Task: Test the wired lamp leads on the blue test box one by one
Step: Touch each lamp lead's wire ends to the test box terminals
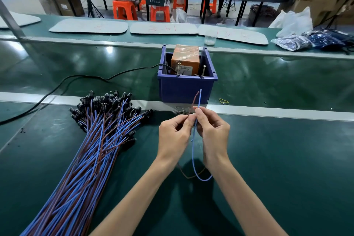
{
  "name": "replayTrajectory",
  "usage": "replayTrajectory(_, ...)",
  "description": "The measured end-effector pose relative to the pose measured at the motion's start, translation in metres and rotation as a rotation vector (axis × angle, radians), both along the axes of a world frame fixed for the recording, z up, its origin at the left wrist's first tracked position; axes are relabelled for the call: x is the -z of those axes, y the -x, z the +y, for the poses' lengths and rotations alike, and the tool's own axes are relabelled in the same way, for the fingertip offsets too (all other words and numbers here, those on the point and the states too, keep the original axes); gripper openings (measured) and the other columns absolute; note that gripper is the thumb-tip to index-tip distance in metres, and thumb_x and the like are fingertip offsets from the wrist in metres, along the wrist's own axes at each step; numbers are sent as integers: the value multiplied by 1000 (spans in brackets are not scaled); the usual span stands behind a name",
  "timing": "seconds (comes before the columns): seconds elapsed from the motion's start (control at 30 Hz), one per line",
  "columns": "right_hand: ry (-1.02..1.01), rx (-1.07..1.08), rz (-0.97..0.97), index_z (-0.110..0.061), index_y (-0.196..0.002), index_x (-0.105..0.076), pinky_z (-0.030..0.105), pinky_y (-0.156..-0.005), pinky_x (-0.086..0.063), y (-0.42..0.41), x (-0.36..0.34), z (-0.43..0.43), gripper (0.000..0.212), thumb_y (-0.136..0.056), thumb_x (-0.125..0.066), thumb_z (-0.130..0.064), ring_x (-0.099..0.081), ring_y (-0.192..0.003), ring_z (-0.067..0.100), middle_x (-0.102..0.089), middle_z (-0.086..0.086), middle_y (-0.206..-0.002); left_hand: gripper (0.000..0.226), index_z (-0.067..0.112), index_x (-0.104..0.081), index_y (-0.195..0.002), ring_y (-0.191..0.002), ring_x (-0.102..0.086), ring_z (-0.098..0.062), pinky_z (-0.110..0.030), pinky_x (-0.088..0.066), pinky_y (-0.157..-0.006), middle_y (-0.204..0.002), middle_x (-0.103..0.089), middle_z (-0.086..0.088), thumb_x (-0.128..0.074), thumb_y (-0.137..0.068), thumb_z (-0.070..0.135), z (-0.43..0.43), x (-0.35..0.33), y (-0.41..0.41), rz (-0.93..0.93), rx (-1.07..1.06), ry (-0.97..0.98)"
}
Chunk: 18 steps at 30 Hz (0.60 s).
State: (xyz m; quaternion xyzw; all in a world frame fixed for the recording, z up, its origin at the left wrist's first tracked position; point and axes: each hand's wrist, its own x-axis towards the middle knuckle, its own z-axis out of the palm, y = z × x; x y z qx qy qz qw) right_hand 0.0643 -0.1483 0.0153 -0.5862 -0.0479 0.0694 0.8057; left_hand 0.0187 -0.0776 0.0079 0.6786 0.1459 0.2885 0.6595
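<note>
Lamp lead [193,155] in both my hands, in front of blue test box [183,88], wire ends pointing up. My left hand [173,134] pinches brown wire [193,102]; my right hand [213,132] pinches blue wire [199,98]. Bundle of other leads [92,140] lies at left on green table [277,159].

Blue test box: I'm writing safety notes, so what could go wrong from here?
The left hand and right hand pinch the brown wire and blue wire with tips close together; they might touch each other at the two upright screws on the blue test box. Bare fingers could also brush those screws.
</note>
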Motion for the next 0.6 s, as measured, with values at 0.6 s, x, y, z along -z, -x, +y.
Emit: replayTrajectory(0.6,67,-327,-147,-11,-76,-65,16,-49,-38,-29,-28,-14,10,-85,-69,-8,-42,-50,8,-57,-3,-61,33,22,-65,-62,-44,-23,-5,-15,-20,-45,-43,-29,13,-59,-94,21,-4,12,12,104,49,-58)
